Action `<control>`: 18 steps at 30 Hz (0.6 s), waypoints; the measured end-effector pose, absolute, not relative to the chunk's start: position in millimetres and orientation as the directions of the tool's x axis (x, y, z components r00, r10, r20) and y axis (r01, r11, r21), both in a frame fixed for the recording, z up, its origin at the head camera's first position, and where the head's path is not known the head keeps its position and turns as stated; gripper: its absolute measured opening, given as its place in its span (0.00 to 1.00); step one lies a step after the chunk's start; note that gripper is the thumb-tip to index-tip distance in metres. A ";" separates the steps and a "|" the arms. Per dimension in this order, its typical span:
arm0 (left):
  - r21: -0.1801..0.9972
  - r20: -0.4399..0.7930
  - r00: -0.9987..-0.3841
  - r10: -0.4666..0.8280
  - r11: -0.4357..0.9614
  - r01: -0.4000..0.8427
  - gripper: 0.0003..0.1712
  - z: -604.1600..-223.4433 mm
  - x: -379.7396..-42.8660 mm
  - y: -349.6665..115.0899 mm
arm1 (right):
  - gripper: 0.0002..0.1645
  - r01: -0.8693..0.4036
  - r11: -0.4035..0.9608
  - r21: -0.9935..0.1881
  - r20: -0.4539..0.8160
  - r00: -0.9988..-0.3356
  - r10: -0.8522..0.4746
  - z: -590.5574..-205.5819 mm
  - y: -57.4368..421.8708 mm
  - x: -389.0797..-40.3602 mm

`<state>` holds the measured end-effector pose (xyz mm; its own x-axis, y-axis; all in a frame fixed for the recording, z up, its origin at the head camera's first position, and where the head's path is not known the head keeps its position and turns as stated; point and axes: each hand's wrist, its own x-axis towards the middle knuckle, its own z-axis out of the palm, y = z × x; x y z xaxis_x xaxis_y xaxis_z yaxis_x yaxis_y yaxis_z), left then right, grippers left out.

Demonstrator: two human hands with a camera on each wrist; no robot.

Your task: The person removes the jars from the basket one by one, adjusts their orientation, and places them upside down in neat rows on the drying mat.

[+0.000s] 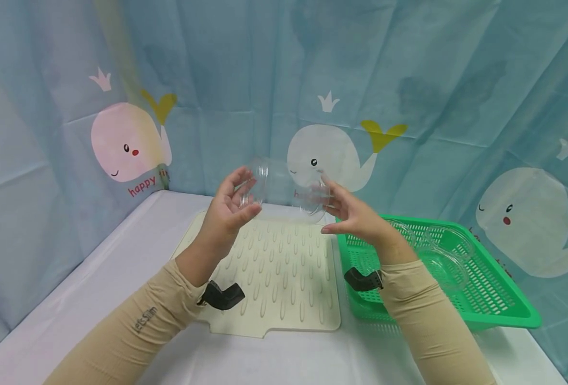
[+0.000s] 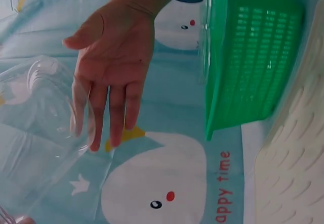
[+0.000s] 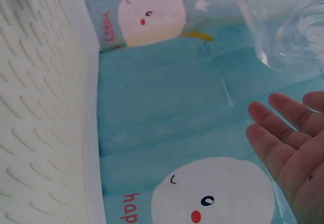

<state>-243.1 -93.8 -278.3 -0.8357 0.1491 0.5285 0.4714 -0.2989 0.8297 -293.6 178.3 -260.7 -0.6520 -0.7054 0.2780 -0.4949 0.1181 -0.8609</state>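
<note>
Left sleeve [image 1: 125,331]: is covering the forearm nearest the camera in beige cloth and is bearing dark lettering.
Right sleeve [image 1: 440,326]: is covering the opposite forearm in the same cloth and is partly hiding the green basket [image 1: 505,321].
Wrist mounts [image 1: 223,297]: are sitting at both cuffs as black, angled pieces.
Clear container [image 1: 286,187]: is being held up sideways between the two hands, above the far part of the ridged mat [image 1: 279,278]; the backdrop is showing through its wall.
Left hand [image 1: 221,211]: is gripping the left end of the clear container, thumb and fingers curling round it.
Right hand [image 1: 356,214]: is pointing extended fingers toward the right end, the fingers overlapping the clear wall in the head view; whether they are touching it, the views are not telling.
Hand spacing: both hands are standing apart, the clear container lying between them.
Ridged mat: is lying flat on the white surface [image 1: 289,363], cream in colour, its rows of oblong ridges facing up.
Green basket: is standing just right of the ridged mat and is holding several clear pieces [image 1: 443,264].
Curtain [image 1: 245,80]: is hanging behind everything, blue-green, displaying whales, crowns and red lettering.
</note>
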 end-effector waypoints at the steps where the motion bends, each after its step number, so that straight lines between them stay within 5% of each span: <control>1: 0.826 0.525 -0.839 0.146 -0.324 0.460 0.66 -279.0 -243.2 -92.5 | 0.62 -0.494 0.111 -0.863 0.278 -0.646 -0.711 -261.9 177.9 -294.1; 8: 0.812 0.497 -0.856 0.144 -0.426 0.400 0.65 -284.5 -244.0 -87.0 | 0.60 -0.489 0.054 -0.870 0.307 -0.624 -0.719 -268.6 175.6 -294.4; 14: 0.832 0.473 -0.858 0.202 -0.423 0.359 0.65 -292.0 -245.2 -85.3 | 0.62 -0.519 -0.039 -0.854 0.381 -0.572 -0.726 -272.1 169.8 -296.7; 18: 0.861 0.440 -0.858 0.265 -0.395 0.320 0.63 -297.7 -248.2 -88.4 | 0.60 -0.498 -0.047 -0.866 0.380 -0.594 -0.709 -273.7 167.1 -297.3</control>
<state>-248.2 -88.4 -297.7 -0.8579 0.2651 0.4402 0.3196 -0.3955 0.8611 -297.3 167.1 -273.7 -0.5937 -0.7095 0.3798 -0.4981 -0.0467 -0.8659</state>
